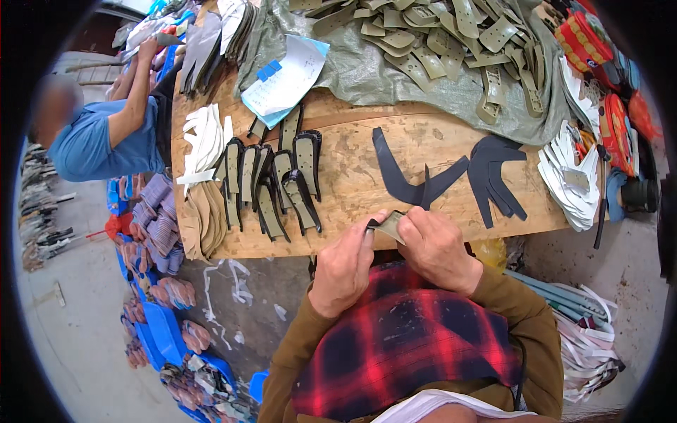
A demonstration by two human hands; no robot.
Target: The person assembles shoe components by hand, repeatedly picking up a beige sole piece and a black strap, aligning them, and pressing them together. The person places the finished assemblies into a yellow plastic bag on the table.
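Over the table's front edge, both my hands are closed on a curved olive plastic piece (389, 224) with a dark strip along its left end. My left hand (341, 271) pinches that left end between thumb and fingers. The right side is gripped by my right hand (438, 248), its fingers curled in. Just beyond my hands lies a curved black strip (396, 175), bent like a wide V. Left of them, several black-edged olive pieces (303, 201) sit in a cluster. More black curved strips (493, 180) are stacked to the right.
A large heap of olive plastic pieces (451, 35) rests on a grey-green sheet (352, 74) at the back. Paper (289, 81), white strips (204, 141) and tan strips (203, 218) lie at left; white pieces (570, 180) at right. A person in blue (106, 137) works at left.
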